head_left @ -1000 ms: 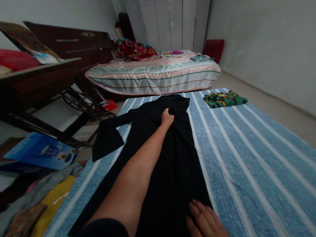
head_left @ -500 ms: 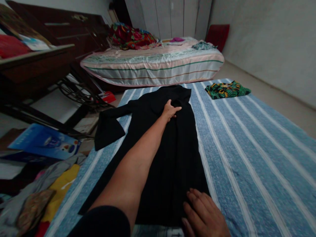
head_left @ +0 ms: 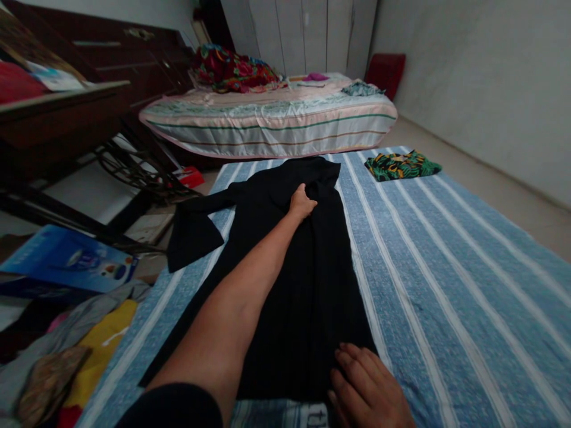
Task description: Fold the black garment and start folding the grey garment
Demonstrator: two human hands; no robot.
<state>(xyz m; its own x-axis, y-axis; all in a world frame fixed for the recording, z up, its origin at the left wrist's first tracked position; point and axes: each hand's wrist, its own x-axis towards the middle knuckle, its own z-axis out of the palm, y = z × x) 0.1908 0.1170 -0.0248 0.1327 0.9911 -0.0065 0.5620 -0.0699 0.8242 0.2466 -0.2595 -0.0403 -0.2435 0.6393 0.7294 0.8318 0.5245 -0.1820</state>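
Note:
A long black long-sleeved garment (head_left: 276, 273) lies spread out on a blue and white striped cloth (head_left: 419, 249). One of its sleeves (head_left: 191, 232) bends out to the left; the right side is folded in over the body. My left hand (head_left: 303, 203) reaches to the upper part, its thumb and fingers closed on the fabric near the folded edge. Close to me, my right hand (head_left: 370, 386) rests on the lower right corner of the garment, fingers laid out over the hem.
A folded green, black and yellow patterned cloth (head_left: 402, 164) lies at the far right. Beyond stands a bed (head_left: 267, 125) with a red floral blanket (head_left: 236, 68). To the left are a sewing table (head_left: 57, 113), a blue box (head_left: 71, 258) and heaped clothes (head_left: 100, 345).
My left thumb and fingers have drawn closer together on the black garment. My right hand has barely moved. The whole view has shifted slightly.

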